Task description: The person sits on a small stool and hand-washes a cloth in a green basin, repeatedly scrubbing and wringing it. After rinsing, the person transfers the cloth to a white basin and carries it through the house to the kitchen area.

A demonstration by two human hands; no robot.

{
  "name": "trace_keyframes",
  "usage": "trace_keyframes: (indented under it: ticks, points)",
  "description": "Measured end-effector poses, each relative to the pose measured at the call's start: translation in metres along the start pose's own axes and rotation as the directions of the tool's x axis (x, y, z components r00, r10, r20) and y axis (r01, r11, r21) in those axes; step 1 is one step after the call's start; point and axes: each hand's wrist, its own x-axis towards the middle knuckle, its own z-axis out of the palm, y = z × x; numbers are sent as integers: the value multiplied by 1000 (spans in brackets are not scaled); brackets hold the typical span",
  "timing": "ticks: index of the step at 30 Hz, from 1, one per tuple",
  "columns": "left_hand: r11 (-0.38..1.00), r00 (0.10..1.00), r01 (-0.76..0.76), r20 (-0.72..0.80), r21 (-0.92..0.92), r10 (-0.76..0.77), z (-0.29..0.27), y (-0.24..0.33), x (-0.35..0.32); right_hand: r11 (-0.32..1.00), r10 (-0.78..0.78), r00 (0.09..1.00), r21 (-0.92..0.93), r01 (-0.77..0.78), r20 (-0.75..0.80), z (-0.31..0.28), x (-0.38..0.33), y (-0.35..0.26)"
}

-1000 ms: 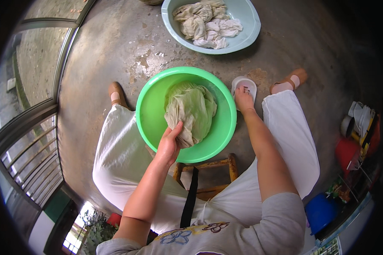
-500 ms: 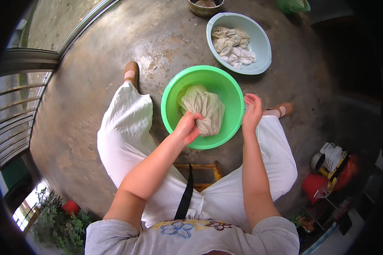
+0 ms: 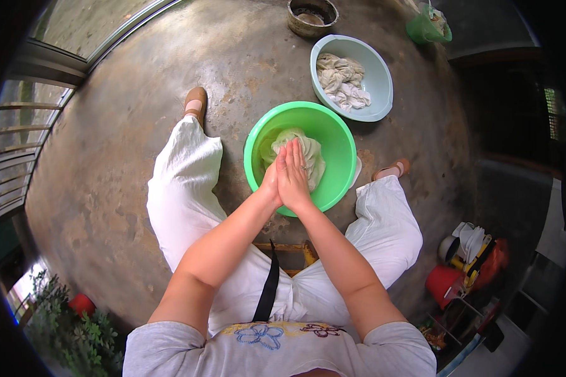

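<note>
A bright green basin [image 3: 339,166] stands on the floor between my legs. In it lies a wet, off-white cloth [image 3: 314,160], bunched up. My left hand [image 3: 270,182] and my right hand [image 3: 292,179] are pressed palm to palm over the cloth, fingers straight and pointing away from me. A ring shows on the right hand. Whether anything lies between the palms is hidden. The hands cover the cloth's near part, and I cannot tell if they touch it.
Beyond the green basin, a pale blue basin [image 3: 382,81] holds more off-white cloths [image 3: 343,78]. A dark metal pot [image 3: 308,28] stands behind it, with a green bucket [image 3: 426,28] at far right. A white edge [image 3: 357,171] peeks out beside the green basin. Red containers [image 3: 445,284] sit at right, plants [image 3: 85,330] at lower left.
My left hand has let go of the cloth. My right hand has come in from the basin's right rim to meet the left, palm to palm. The view has shifted slightly.
</note>
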Motion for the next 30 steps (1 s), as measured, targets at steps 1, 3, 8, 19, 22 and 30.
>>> trace_keyframes:
  ticks: [1, 3, 8, 19, 22, 30]
  points:
    - [996, 995, 26, -98, 82, -18, 2, -2, -3, 1000, 27, 999, 10, -28, 37, -6, 5, 4]
    - [985, 990, 107, -106, 135, -93, 15, -9, -14, 988, 145, 989, 60, -145, 7, -27, 36, 25]
    - [973, 984, 177, -61, 147, -169, 12, 8, -18, 995, 82, 997, 59, -81, -10, -14, 23, 23]
    - [576, 979, 95, 27, 812, -200, 61, 46, -30, 886, 60, 821, 348, -306, 568, -90, 51, 96]
    - [731, 999, 22, 9, 682, -38, 55, 63, -20, 791, 44, 798, 467, -395, 601, -121, 33, 79]
    - [377, 915, -280, 127, 883, 382, 26, 27, 12, 519, 66, 994, 847, -110, 89, -144, 40, 43]
